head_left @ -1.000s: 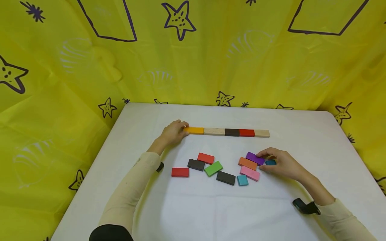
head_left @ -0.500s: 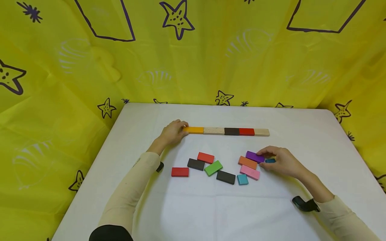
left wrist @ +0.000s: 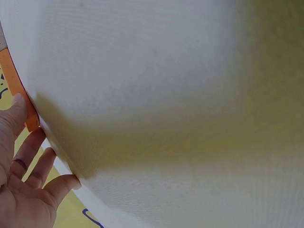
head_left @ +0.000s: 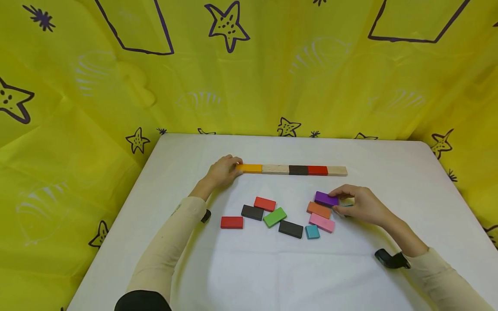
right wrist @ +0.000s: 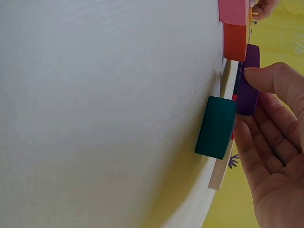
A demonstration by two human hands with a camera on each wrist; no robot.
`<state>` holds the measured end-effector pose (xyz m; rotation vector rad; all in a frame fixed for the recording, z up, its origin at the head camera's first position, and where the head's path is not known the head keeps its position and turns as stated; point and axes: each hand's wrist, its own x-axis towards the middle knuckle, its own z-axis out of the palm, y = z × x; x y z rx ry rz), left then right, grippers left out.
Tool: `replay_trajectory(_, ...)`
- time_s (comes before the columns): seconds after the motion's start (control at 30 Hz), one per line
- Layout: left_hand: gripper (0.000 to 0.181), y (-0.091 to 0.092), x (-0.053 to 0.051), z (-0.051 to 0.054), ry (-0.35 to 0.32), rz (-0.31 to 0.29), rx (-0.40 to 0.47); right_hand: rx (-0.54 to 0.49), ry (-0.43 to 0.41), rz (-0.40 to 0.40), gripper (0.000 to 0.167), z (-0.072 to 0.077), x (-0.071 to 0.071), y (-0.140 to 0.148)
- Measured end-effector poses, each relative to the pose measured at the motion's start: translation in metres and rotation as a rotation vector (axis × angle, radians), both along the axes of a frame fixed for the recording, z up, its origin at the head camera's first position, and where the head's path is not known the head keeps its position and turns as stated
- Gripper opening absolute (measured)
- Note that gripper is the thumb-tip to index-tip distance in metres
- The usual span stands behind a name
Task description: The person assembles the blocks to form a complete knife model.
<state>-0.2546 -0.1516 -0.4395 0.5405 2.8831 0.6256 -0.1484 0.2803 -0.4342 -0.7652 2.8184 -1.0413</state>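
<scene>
My left hand (head_left: pixel 223 172) pinches the left end of a yellow-orange block (head_left: pixel 250 169), with the thumb (left wrist: pixel 18 107) on its near side. That block heads a straight row: a pale wood block (head_left: pixel 275 169), a dark brown block (head_left: pixel 298 170), a red block (head_left: pixel 317 170) and another pale wood block (head_left: pixel 336 171). Between thumb and fingers, my right hand (head_left: pixel 362 205) grips a purple block (head_left: pixel 326 199) by its right end; the right wrist view shows it raised off the cloth. A teal block (right wrist: pixel 216 127) lies beside that hand, mostly hidden by it in the head view.
Near the right hand lie an orange block (head_left: pixel 319 210), a pink block (head_left: pixel 321 223) and a small light-blue block (head_left: pixel 312 232). Left of these are a green block (head_left: pixel 275 217) and several red and dark blocks. A patterned yellow cloth (head_left: pixel 249 77) hangs behind the white table (head_left: pixel 233 268).
My right hand has lifted the purple block and shifted it slightly up and left, away from the orange block. The left hand stays on the row's end.
</scene>
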Motion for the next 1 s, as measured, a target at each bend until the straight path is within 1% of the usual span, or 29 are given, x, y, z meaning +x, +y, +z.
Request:
replay_trajectory(0.2, 0.033, 0.001, -0.001, 0.001, 0.0, -0.004, 0.01, -0.008, 0.015, 0.024, 0.031, 0.0, -0.007, -0.007)
replay_trajectory(0.4, 0.034, 0.001, -0.001, 0.001, -0.012, 0.004, 0.01, -0.02, 0.015, 0.056, 0.032, 0.0, -0.015, -0.017)
replay_trajectory(0.57, 0.034, 0.001, 0.0, 0.0, -0.013, 0.006, 0.009, -0.023, -0.013, 0.078, 0.031, 0.003, -0.022, -0.028)
replay_trajectory(0.73, 0.034, 0.001, 0.0, 0.001, -0.008, 0.006, 0.013, -0.004, -0.029, 0.096, 0.029, 0.006, -0.032, -0.041)
replay_trajectory(0.83, 0.033, 0.001, 0.0, 0.001, -0.003, 0.006, 0.013, -0.004, -0.043, 0.099, 0.029, 0.005, -0.038, -0.048)
replay_trajectory(1.0, 0.033, 0.0, 0.0, -0.001, 0.006, 0.005, 0.013, -0.003, -0.082, 0.094, 0.028, 0.003, -0.044, -0.057)
